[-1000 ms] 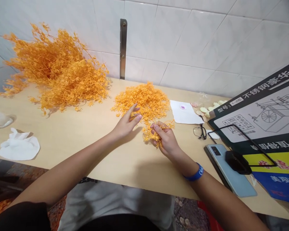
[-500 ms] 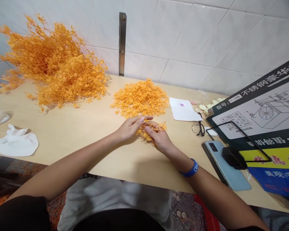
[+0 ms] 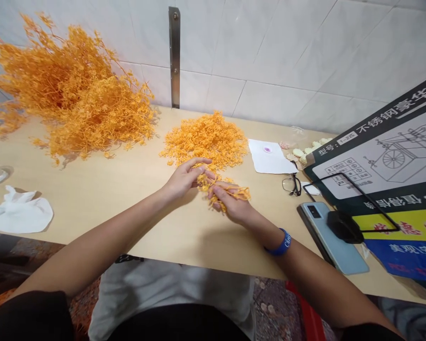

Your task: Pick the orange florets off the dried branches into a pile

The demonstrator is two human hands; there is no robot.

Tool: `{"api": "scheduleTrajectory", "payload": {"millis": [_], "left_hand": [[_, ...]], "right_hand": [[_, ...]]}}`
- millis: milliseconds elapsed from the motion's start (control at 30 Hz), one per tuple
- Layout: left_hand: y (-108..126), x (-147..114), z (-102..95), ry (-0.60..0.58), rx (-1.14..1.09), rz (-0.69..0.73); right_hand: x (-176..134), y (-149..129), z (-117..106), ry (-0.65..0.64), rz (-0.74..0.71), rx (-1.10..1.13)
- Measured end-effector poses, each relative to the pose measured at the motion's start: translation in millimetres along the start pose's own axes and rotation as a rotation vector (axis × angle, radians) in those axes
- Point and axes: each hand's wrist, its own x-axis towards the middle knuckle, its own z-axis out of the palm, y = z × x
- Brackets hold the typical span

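**Small bundle of thin-stemmed orange sprigs (image 3: pixel 240 191) held in the right grip (image 3: pixel 234 207)**

Closed with thumb and fingers around the stems, above the middle of the pale wood-toned surface (image 3: pixel 195 232). Brought to the blossom end with the left grip (image 3: pixel 181 181): fingers narrowly parted, cannot tell whether pinching.

Between hands and near edge, a broad stretch for moving, wider toward the left, as far as one crumpled white tissue (image 3: pixel 21 213) near that edge. Tight just ahead: a low, rounded mound of orange sprigs (image 3: pixel 206 135), cannot tell whether touching the bundle. Hemmed in at right by one pale-blue phone (image 3: pixel 346 253) close to the edge, one pair of black-rimmed glasses (image 3: pixel 297 186) and one dark printed cardboard box (image 3: pixel 390 156).

Counted: three gatherings of sprigs, with one tall, loose orange heap (image 3: pixel 78 94) at far left; one white sheet (image 3: pixel 270 164), bearing one purple spot; one blue wristband (image 3: pixel 283 242); one upright steel bracket (image 3: pixel 175 57). Several cream-coloured rounds (image 3: pixel 298 152), partly hidden, uncountable.
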Motion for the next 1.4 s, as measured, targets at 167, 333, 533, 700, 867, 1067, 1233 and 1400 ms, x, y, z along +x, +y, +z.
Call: {"api": "scheduleTrajectory", "payload": {"millis": [167,333,533,700,867,1067,1233,1400], "left_hand": [[-5.5,2.7,2.8,-0.054,-0.072,-0.028],[-12.3,2.1,7.1,-0.113,-0.054,-0.032],[-16.3,0.0,7.1,-0.040,-0.157,-0.108],[-2.2,4.7,-5.2,0.169,-0.219,-0.054],[1.6,5.8,-5.8,0.063,0.006,0.044],[-10.4,5.1,-3.7,-0.099,0.170,0.085],[-22.0,3.8,6.6,-0.215,0.032,0.035],[-11.5,11.1,-6.1,0.124,-0.147,-0.032]], "right_hand": [[6.9,7.4,-3.9,0.187,0.043,0.126],[7.2,10.3,-2.5,0.137,0.022,0.078],[-0.3,1.6,-4.4,0.014,-0.044,-0.059],[-1.4,-0.1,-6.4,-0.022,-0.075,-0.027],[8.6,4.2,-6.3,0.145,0.001,0.270],[9.6,2.7,-4.8,0.144,0.047,0.383],[8.1,5.7,-3.7,0.121,-0.005,0.266],[2.3,6.0,-1.9,-0.053,-0.094,0.150]]}}
